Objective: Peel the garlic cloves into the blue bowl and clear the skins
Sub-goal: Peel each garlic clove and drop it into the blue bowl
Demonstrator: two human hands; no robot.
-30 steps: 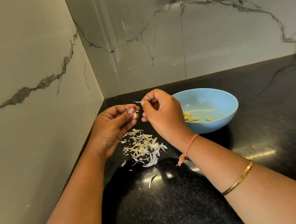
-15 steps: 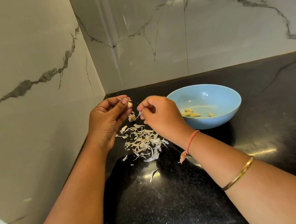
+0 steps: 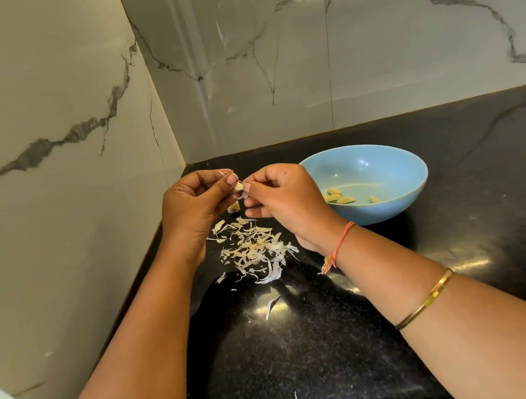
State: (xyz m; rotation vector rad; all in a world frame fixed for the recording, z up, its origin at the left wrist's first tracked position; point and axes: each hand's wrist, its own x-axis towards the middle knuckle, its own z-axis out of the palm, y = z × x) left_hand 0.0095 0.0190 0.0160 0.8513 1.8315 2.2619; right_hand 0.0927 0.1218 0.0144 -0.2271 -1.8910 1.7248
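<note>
Centrally, the left hand (image 3: 192, 206) pinches a garlic clove (image 3: 238, 186) while the right hand (image 3: 284, 203) pinches the same clove's skin, above the skins (image 3: 252, 252) heaped on the black table (image 3: 465, 237). Right of them, the blue bowl (image 3: 401, 200) holds peeled cloves (image 3: 345, 200).

Home kitchen corner, black granite counter (image 3: 310, 346), marble-veined wall tiles (image 3: 403, 52), garlic skins (image 3: 255, 251)

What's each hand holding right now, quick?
Left hand: closed, pinching a garlic clove.
Right hand: closed, fingertips pinching at the same clove, apparently its skin.
</note>
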